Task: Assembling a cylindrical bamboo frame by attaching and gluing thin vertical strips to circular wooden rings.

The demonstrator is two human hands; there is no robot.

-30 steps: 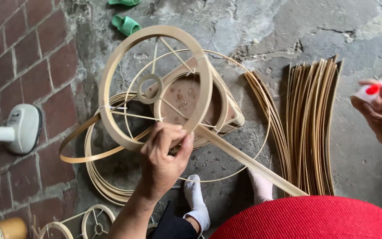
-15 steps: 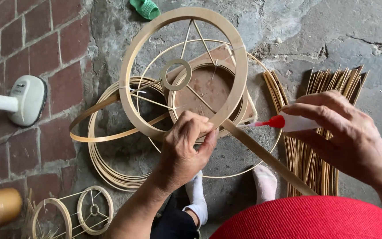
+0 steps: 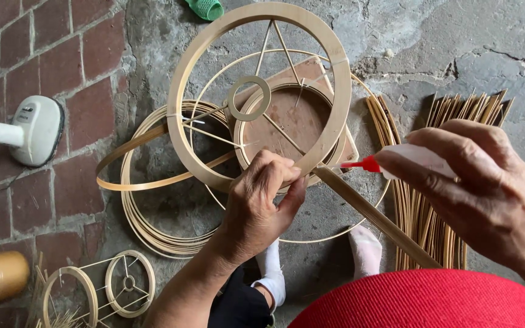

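Red fabric (image 3: pixel 426 300) fills the near bottom edge, with two white-socked feet (image 3: pixel 366 249) on the concrete floor (image 3: pixel 457 42) just beyond. Left hand (image 3: pixel 256 212) pinches the near rim of the big bamboo hoop frame (image 3: pixel 180 127), fingers (image 3: pixel 268 167) closed tight on the rim where a flat bamboo strip (image 3: pixel 375 215) meets it. Right hand (image 3: pixel 481 194) grips a small white glue bottle (image 3: pixel 414 158), fingers wrapped around it, red nozzle (image 3: pixel 360 164) pointing left, just beside the strip's end at the hoop. Hoop frame is tilted up, with wire spokes and a small inner ring (image 3: pixel 249 98). Under it lie a round wooden form (image 3: pixel 287 121) and coiled bamboo strips (image 3: pixel 147 225). Bundle of bamboo slats (image 3: pixel 432 225) lies right. Near left: small finished frames (image 3: pixel 98 288). Farther left, a white fan base (image 3: pixel 34 130) on brick paving (image 3: pixel 25 54). Far top: a green object (image 3: pixel 205 8).
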